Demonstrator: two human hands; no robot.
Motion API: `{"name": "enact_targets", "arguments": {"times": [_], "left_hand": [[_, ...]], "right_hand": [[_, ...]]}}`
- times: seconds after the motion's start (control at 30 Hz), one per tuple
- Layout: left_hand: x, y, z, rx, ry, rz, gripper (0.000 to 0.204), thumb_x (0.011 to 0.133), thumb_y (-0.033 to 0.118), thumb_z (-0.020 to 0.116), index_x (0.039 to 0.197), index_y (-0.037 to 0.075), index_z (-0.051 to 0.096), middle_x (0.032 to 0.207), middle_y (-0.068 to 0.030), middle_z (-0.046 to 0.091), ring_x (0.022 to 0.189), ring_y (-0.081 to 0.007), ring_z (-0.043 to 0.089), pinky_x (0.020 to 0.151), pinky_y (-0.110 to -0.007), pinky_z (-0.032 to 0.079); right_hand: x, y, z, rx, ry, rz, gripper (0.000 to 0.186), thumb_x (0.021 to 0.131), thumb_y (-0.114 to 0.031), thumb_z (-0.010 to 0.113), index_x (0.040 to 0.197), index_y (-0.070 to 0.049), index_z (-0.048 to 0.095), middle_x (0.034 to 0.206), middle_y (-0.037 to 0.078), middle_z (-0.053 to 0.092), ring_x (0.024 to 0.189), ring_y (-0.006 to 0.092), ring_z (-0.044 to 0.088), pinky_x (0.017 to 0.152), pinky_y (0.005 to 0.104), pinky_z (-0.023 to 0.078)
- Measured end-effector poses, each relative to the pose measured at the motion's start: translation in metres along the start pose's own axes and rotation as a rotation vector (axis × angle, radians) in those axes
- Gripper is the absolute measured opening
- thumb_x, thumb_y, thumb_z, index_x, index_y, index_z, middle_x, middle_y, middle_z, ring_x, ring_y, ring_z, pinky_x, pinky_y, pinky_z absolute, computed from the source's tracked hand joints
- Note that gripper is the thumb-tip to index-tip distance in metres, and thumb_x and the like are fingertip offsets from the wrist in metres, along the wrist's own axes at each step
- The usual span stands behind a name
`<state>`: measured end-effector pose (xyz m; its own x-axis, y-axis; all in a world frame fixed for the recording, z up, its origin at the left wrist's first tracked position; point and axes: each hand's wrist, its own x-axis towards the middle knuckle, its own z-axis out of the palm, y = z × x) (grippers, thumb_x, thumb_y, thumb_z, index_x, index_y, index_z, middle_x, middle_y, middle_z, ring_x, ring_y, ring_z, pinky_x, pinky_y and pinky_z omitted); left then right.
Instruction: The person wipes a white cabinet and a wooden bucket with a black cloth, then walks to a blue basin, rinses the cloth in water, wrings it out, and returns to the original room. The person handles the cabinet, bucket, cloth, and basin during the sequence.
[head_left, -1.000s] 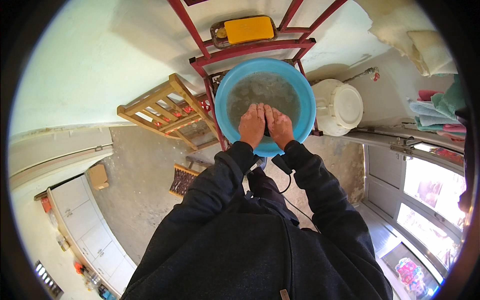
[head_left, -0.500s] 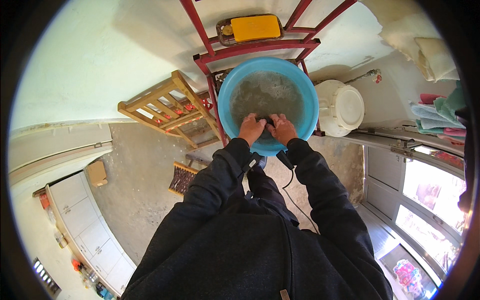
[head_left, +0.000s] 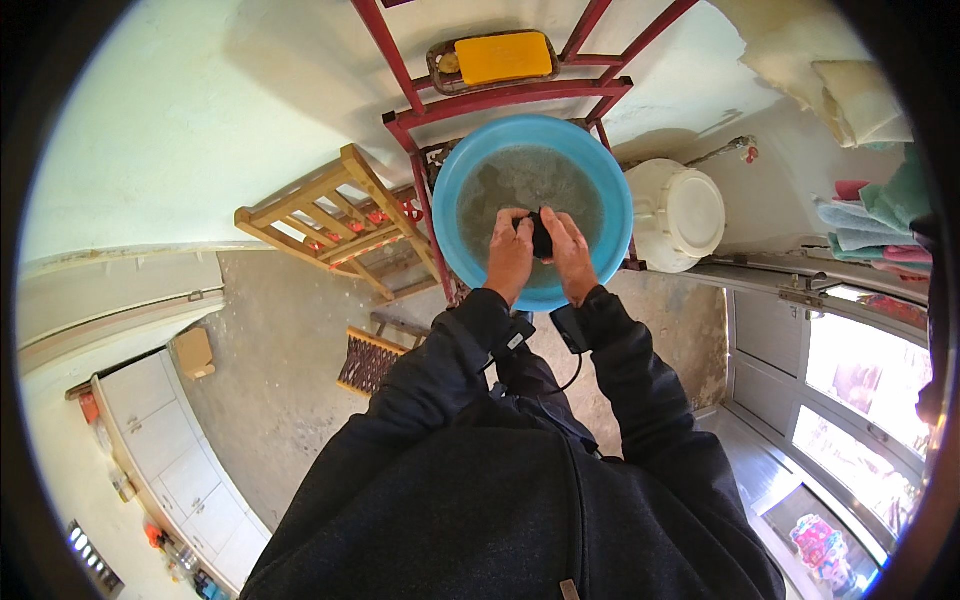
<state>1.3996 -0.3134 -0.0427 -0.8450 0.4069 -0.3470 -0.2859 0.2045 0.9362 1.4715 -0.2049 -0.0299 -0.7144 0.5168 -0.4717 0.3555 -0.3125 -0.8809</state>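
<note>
A round blue basin (head_left: 448, 205) holds cloudy grey-brown water (head_left: 520, 178) with some foam on it. Over its near half, my left hand (head_left: 509, 255) and my right hand (head_left: 571, 258) are closed from both sides on a small bunched black cloth (head_left: 542, 238). The fingers of both hands curl round it, and the cloth's exact kind does not show. Both hands are at or just above the water. Black sleeves cover my arms, and a small dark device hangs near each wrist.
A red metal stand (head_left: 510, 97) surrounds the basin, with a yellow block-shaped item (head_left: 503, 58) on a tray above. A white lidded bucket (head_left: 690, 218) stands close on the right. To the left are a wooden chair (head_left: 330, 225) and a low stool (head_left: 370, 362). Towels (head_left: 870, 215) hang far right.
Both hands have risen out of the water and moved slightly away from me. The black cloth, mostly hidden before, now shows between them. The cable by my right arm has shifted.
</note>
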Motion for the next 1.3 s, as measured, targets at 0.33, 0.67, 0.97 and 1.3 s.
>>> {"name": "enact_targets", "arguments": {"times": [0.33,0.67,0.97,1.3], "left_hand": [[0.010,-0.012,0.000,0.677,0.074,0.555,0.022,0.104,0.009,0.053,0.120,0.001,0.066,0.114,-0.0218,0.063,0.107,-0.0413,0.067,0.090,-0.050,0.055],[0.014,-0.002,-0.010,0.749,0.016,0.679,0.027,0.099,0.009,0.059,0.124,0.000,0.064,0.107,-0.0189,0.069,0.103,-0.0394,0.070,0.087,-0.048,0.057],[0.012,0.026,-0.032,0.204,-0.198,0.385,0.033,0.107,0.025,0.059,0.133,0.005,0.065,0.117,-0.0150,0.070,0.098,-0.0307,0.071,0.091,-0.044,0.055],[-0.008,0.082,-0.055,-0.139,-0.407,-0.063,0.062,0.091,0.007,0.076,0.149,0.006,0.057,0.128,-0.0096,0.067,0.116,-0.0205,0.066,0.099,-0.035,0.055]], "right_hand": [[0.007,-0.004,0.005,-1.185,0.117,-0.791,0.037,0.102,-0.015,0.061,0.139,-0.013,0.061,0.113,0.014,0.064,0.091,0.0381,0.074,0.075,0.0485,0.061],[0.015,-0.010,-0.001,-0.846,-0.015,-0.902,0.034,0.100,-0.010,0.059,0.134,-0.007,0.061,0.110,0.019,0.073,0.097,0.0440,0.072,0.081,0.0489,0.060],[-0.002,-0.035,-0.012,-0.148,-0.197,-0.019,0.027,0.104,-0.019,0.059,0.126,-0.006,0.066,0.101,0.009,0.071,0.080,0.0200,0.066,0.055,0.0363,0.052],[-0.026,-0.082,-0.037,-0.271,-0.341,-0.176,0.059,0.096,-0.030,0.071,0.150,-0.009,0.061,0.134,0.012,0.070,0.118,0.0201,0.070,0.082,0.0356,0.063]]}}
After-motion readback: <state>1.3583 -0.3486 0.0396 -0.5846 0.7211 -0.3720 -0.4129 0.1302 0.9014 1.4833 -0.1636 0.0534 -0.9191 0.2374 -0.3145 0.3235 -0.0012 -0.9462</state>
